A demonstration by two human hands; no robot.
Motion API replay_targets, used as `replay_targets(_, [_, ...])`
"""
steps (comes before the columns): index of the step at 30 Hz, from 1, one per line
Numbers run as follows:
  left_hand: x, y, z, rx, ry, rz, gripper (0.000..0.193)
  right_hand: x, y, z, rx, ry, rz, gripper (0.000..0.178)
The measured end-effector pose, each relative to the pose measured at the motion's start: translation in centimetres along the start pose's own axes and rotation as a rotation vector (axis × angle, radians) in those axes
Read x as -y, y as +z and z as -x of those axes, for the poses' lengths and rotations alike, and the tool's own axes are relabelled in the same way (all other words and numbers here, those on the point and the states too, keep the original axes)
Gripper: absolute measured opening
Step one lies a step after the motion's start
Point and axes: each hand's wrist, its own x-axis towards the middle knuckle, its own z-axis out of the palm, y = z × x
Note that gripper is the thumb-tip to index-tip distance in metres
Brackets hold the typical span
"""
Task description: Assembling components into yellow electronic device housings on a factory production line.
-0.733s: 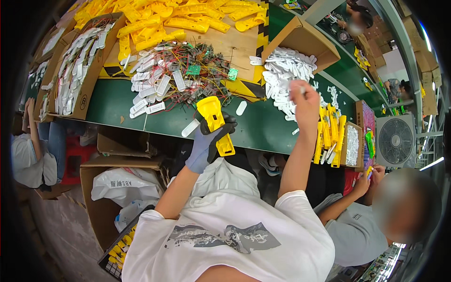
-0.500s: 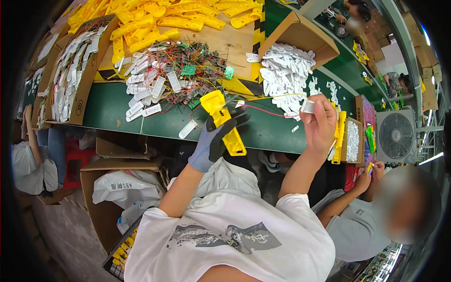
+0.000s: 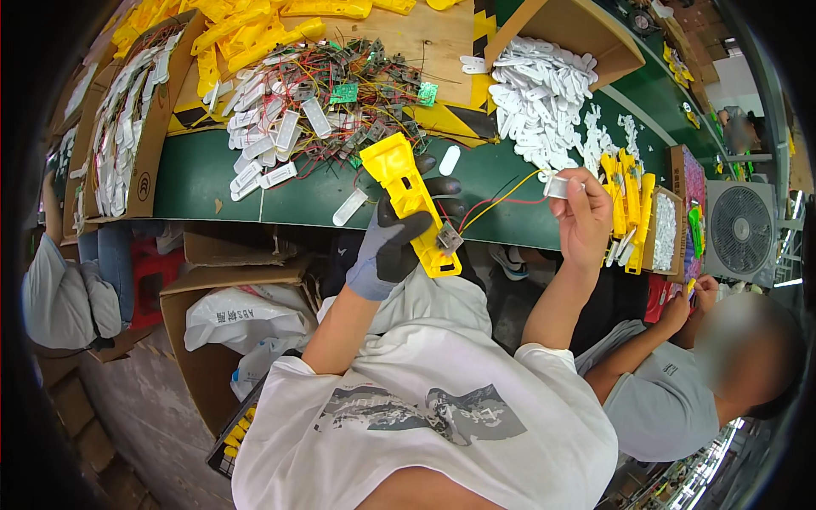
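Observation:
My left hand [image 3: 384, 246], in a grey and black glove, is closed around a long yellow plastic housing [image 3: 398, 177], its hollow side up. A small grey component [image 3: 449, 239] sits at the housing's lower end, by the gloved thumb. Red, yellow and black wires [image 3: 501, 201] rise from around it; the red and yellow ones reach to the right. They meet a small white rectangular lamp piece [image 3: 556, 186], pinched between the thumb and fingers of my bare right hand [image 3: 586, 219]. Beyond the housing, a white oval cover [image 3: 450, 160] lies on the green table [image 3: 323, 189].
A tangled heap of wired circuit boards [image 3: 340, 102] and white pieces lies ahead. Yellow housings [image 3: 246, 38] are piled behind it. Cardboard boxes hold wired white parts [image 3: 127, 127] at left and white covers [image 3: 544, 89] at right. A co-worker [image 3: 654, 382] sits at right, near stacked yellow housings [image 3: 629, 200].
The grey component now shows at the housing's lower end, where it was not visible before. The wires slant down to it instead of stretching across past the housing's top. My head view has shifted slightly.

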Motion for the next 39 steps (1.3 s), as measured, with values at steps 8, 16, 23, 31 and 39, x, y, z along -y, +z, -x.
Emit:
replay_targets(8, [-1.1,1.7,-0.2,-0.037,-0.129,-0.299,0.073,0.3,0.1,0.2,-0.023,-0.006,0.022,0.021])
replay_targets(16, [-1.4,0.6,0.4,0.012,-0.123,-0.065,0.073,-0.1,-0.3,-0.1,-0.002,-0.179,0.145,0.019])
replay_targets(23, [-2.7,2.3,-0.2,0.042,-0.376,-0.306,0.075,-1.8,0.7,-2.7,0.163,-0.092,0.022,0.017])
replay_targets(31, [-2.8,-1.5,0.8,-0.016,-0.053,-0.346,0.070,-3.8,2.8,-4.3,0.251,0.254,0.122,0.014])
replay_targets(39, [-5.1,-1.9,0.1,-0.084,0.377,-0.184,0.035,-6.2,2.5,-0.7,0.167,0.301,-0.003,0.016])
